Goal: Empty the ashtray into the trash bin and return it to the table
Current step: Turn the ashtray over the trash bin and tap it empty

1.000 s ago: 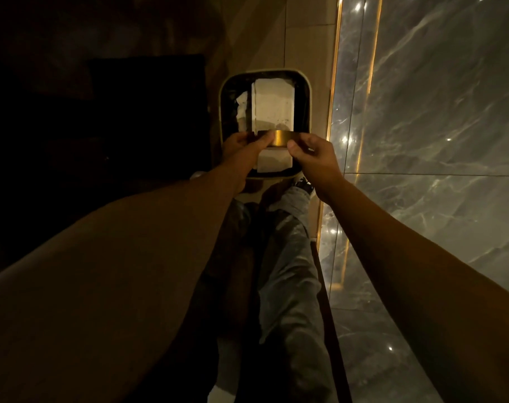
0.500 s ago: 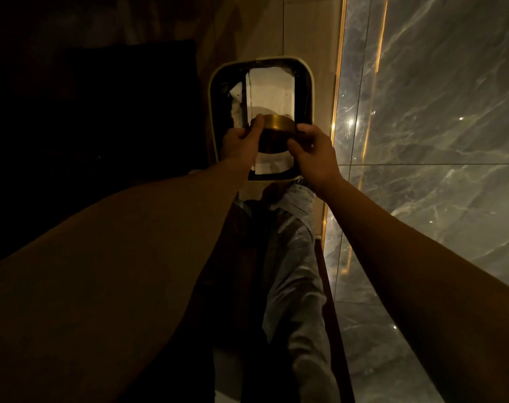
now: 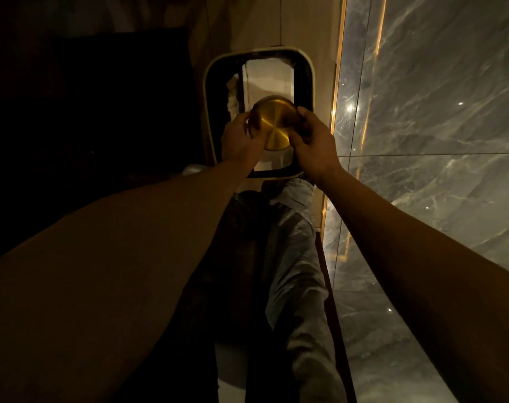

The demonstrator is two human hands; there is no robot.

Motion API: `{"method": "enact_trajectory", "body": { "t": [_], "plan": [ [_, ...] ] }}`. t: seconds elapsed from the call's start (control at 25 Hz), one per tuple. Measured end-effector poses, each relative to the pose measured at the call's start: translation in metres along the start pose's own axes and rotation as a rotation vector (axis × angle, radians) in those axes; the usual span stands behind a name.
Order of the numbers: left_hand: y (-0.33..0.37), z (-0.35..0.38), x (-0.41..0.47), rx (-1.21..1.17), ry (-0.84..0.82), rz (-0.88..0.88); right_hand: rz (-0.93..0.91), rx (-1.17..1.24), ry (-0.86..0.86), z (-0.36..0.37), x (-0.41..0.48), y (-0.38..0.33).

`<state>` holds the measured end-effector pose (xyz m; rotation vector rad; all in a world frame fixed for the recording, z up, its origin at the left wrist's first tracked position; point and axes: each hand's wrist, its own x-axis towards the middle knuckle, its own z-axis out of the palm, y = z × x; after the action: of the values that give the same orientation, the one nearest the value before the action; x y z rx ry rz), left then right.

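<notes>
A round brass ashtray is held over the open trash bin, turned so its flat golden underside faces me. My left hand grips its left edge and my right hand grips its right edge. The bin is rectangular with a pale rim and a dark liner, and white paper lies inside it. The ashtray's inside is hidden from me.
The bin stands on a pale floor strip beside a glossy grey marble wall with a lit gold trim. A dark piece of furniture fills the left. My legs in grey trousers are below the bin.
The ashtray has tipped over from side-on to upside down, its underside now facing me. Both hands kept their grip above the bin.
</notes>
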<state>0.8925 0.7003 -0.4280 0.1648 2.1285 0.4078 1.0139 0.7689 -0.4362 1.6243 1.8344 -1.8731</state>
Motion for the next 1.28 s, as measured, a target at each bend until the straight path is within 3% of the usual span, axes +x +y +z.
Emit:
{"method": "enact_trajectory", "body": {
  "t": [0.36,0.6,1.04,1.28],
  "plan": [
    [-0.014,-0.006,-0.003,0.209,-0.134,0.199,-0.045,-0.077,0.007,-0.004,0.0,-0.012],
    [-0.01,-0.006,0.0,0.32,-0.07,0.303,-0.124,-0.122,0.024,-0.011,-0.001,-0.017],
    [-0.005,-0.014,-0.006,0.48,-0.074,0.527,-0.069,-0.294,-0.052,-0.013,0.003,-0.014],
    [0.001,-0.015,-0.006,0.409,-0.062,0.558,-0.11,-0.377,-0.059,-0.02,0.007,-0.016]
  ]
}}
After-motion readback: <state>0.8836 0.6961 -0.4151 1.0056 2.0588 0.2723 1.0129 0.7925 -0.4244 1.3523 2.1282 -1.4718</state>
